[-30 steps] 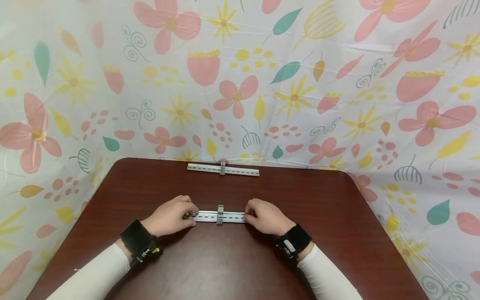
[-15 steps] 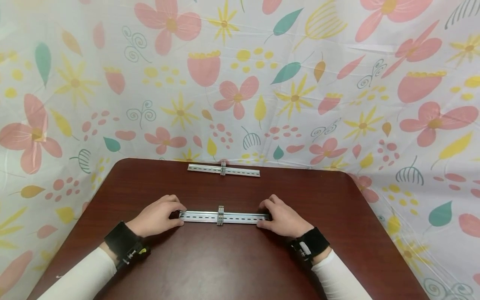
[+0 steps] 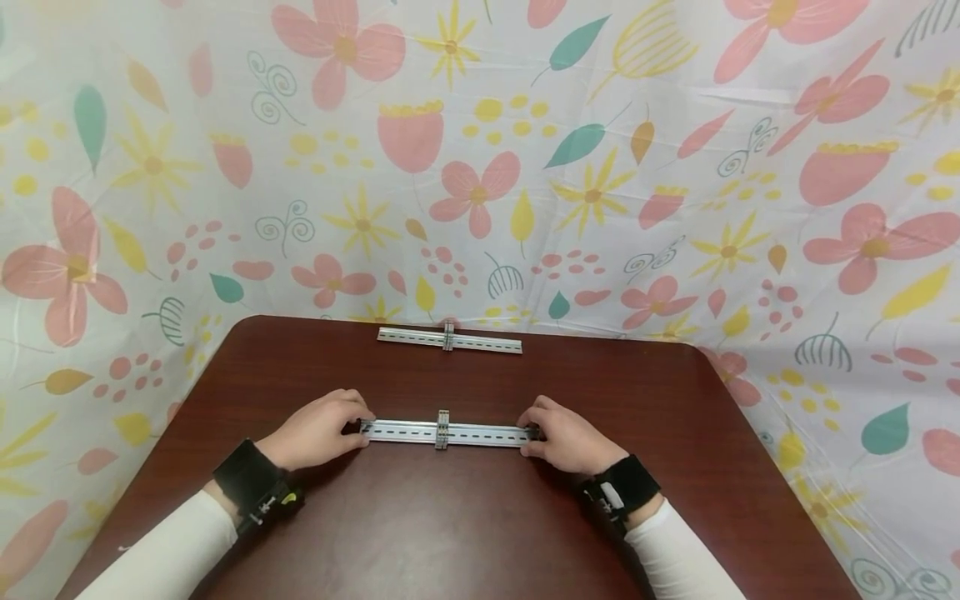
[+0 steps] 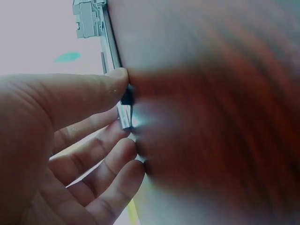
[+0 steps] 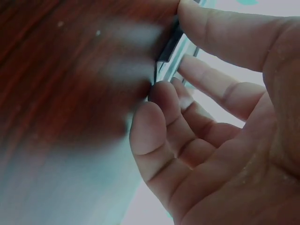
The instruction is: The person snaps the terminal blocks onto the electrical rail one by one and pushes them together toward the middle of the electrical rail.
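A silver slotted DIN rail (image 3: 483,436) lies crosswise on the table, with a narrow stack of grey terminal blocks (image 3: 442,429) clipped on at its middle. At the rail's left end, my left hand (image 3: 318,429) pinches it, thumb on the near edge and fingers on the far edge. My right hand (image 3: 573,437) pinches the right end in the same way. In the left wrist view the thumb (image 4: 101,91) presses the rail's edge, and the terminal blocks (image 4: 88,19) show farther along. The right wrist view shows the rail's end (image 5: 168,58) between thumb and fingers.
A second slotted rail (image 3: 487,343) with similar blocks (image 3: 448,336) at its middle lies near the back edge of the dark wooden table (image 3: 420,517). A flower-print curtain (image 3: 480,275) hangs behind the table and along both sides.
Both hands have slid outward along the rail, from nearer the blocks to its two ends, uncovering more of it. Over the last half second they stay almost still.
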`<action>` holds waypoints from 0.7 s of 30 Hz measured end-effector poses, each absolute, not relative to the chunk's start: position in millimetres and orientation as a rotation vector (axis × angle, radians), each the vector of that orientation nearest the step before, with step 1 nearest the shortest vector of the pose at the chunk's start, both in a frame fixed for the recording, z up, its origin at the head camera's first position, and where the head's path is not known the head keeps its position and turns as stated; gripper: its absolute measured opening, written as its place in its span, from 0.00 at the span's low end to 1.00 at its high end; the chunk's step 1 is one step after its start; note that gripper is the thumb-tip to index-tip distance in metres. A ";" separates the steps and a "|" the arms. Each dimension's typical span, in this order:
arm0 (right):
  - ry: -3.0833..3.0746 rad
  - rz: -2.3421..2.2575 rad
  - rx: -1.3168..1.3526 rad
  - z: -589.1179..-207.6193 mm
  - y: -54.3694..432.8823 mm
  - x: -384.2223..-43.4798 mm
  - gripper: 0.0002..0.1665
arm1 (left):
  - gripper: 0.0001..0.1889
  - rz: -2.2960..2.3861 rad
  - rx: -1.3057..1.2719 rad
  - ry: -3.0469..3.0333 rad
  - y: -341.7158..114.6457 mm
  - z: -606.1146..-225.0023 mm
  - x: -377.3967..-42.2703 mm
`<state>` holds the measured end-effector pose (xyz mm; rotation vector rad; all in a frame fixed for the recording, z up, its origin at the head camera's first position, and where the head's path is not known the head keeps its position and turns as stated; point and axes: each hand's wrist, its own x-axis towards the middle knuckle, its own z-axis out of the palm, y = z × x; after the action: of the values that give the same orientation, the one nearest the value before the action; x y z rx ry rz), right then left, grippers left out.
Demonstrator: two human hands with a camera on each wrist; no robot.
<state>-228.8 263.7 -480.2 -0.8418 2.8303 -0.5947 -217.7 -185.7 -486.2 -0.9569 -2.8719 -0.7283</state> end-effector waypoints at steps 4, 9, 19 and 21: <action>2.840 -0.592 -0.872 -480.9 263.1 -232.5 0.15 | 0.12 -0.717 -0.957 -2.874 -184.6 -484.6 -224.1; 2.854 -0.561 -0.920 -481.2 260.8 -241.5 0.14 | 0.10 -0.695 -0.957 -2.880 -182.9 -481.8 -239.0; 2.904 -0.432 -0.989 -480.1 254.3 -268.9 0.15 | 0.09 -0.626 -0.894 -2.948 -178.7 -481.0 -279.2; 2.900 -0.416 -0.980 -479.9 253.7 -275.0 0.15 | 0.10 -0.611 -0.883 -2.956 -178.1 -482.8 -287.4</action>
<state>-275.0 253.7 -479.9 -0.9804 2.8996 -0.4159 -287.4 -178.1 -482.8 -0.8825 -2.9563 -0.6112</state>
